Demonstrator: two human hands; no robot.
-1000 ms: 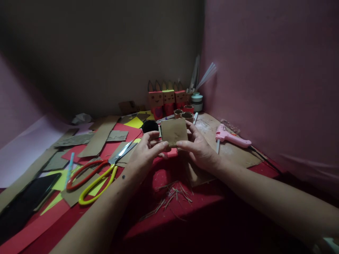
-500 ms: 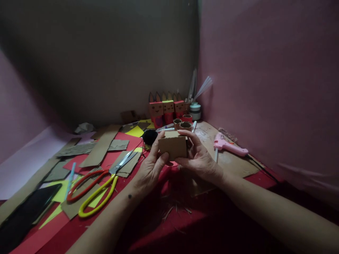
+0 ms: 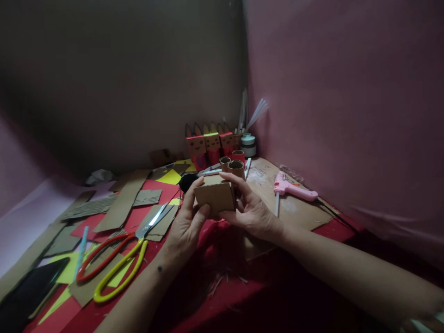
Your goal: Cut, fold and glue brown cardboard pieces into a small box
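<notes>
A small brown cardboard box (image 3: 215, 196) is held up above the red cloth, its plain front facing me. My left hand (image 3: 189, 219) grips its left side, thumb on the front and fingers along the top edge. On the opposite side my right hand (image 3: 251, 208) has its fingers over the top and its thumb near the lower corner. Just behind the box lies a black ball of yarn (image 3: 187, 181), partly hidden by the left hand. Large scissors (image 3: 140, 240) with one red and one yellow handle lie left of my left hand.
A pink glue gun (image 3: 293, 188) rests on a board (image 3: 263, 175) at right. Box-headed cardboard figures (image 3: 196, 145) and cardboard tubes (image 3: 236, 168) stand at the back. Cardboard strips (image 3: 125, 199), coloured paper (image 3: 169, 176) and a dark phone-like object (image 3: 33, 291) cover the left.
The whole scene has shifted slightly left in view as the camera turned a little. Both hands keep the box between them, and it looks slightly tilted compared with before.
</notes>
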